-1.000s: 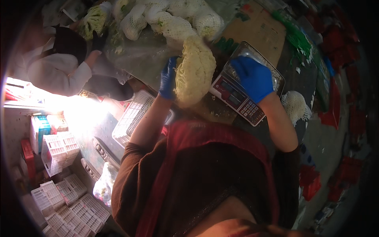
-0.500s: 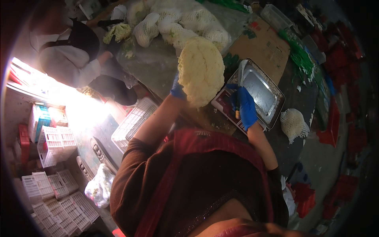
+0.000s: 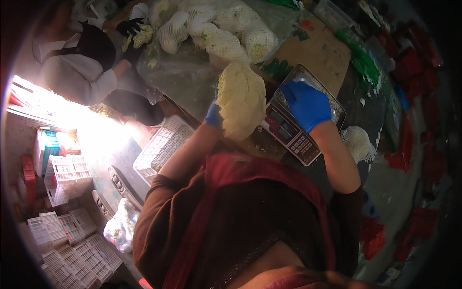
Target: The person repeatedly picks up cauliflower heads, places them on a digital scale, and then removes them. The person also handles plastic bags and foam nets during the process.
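Note:
My left hand [image 3: 213,115], in a blue glove, is closed round the side of a large pale cauliflower head [image 3: 242,98], held up in front of my chest. Most of its fingers are behind the head. My right hand [image 3: 308,105], also blue-gloved, is over the metal pan of a weighing scale [image 3: 294,132], back upward and fingers curled down. Whatever those fingers grip is hidden beneath the glove. The scale's keypad and display show beside my right wrist. A white foam net [image 3: 357,143] lies to the right of my right forearm.
Several cauliflowers in foam nets [image 3: 216,36] lie across the far table. A cardboard sheet [image 3: 313,48] and green strapping [image 3: 358,60] are behind the scale. At far left a co-worker in dark gloves handles leafy trimmings [image 3: 142,36]. White crates [image 3: 163,144] stand left.
My right hand has moved up over the scale pan, uncovering the keypad; the yellowish handle end seen in it earlier is out of sight. The cauliflower has dropped slightly and turned.

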A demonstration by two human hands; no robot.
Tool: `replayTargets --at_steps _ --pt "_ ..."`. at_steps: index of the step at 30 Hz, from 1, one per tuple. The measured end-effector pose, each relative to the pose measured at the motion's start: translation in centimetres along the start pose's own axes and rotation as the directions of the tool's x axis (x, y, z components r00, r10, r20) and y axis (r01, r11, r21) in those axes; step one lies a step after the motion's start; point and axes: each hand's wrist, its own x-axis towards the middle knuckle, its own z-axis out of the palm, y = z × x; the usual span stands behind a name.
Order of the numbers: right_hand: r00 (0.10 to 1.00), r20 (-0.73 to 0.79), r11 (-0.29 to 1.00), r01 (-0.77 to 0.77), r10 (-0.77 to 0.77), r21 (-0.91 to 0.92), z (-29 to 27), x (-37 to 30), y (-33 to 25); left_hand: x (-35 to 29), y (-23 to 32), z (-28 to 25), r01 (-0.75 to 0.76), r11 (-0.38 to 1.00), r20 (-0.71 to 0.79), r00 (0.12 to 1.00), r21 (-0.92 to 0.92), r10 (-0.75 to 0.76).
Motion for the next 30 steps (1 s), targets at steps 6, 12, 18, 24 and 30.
replayTargets --at_steps 6,12,18,24,30 --pt "0.983 0.024 0.984 0.179 -0.179 -0.004 0.3 0.2 -0.4 -2.6 0.3 0.8 0.163 0.67 0.028 0.978 -0.724 -0.207" --pt "0.954 0.197 0.972 0.234 -0.228 -0.008 -0.5 0.7 -0.9 -3.2 -0.8 -0.8 0.168 0.88 0.11 0.985 -0.444 -0.133" --pt "0.972 0.163 0.978 0.188 -0.171 -0.09 -0.6 1.3 -0.6 -3.3 -0.8 2.4 0.115 0.991 0.115 0.988 -0.071 -0.106" --pt "0.985 0.003 0.977 0.171 -0.172 -0.129 -0.7 1.3 0.0 -1.5 -0.9 10.6 -0.331 -0.818 0.202 0.943 0.47 -0.265" --pt "0.986 0.056 0.984 0.158 -0.154 -0.076 -0.7 1.4 0.3 -1.2 -2.6 14.7 -0.099 -0.834 0.226 0.974 0.543 0.032"
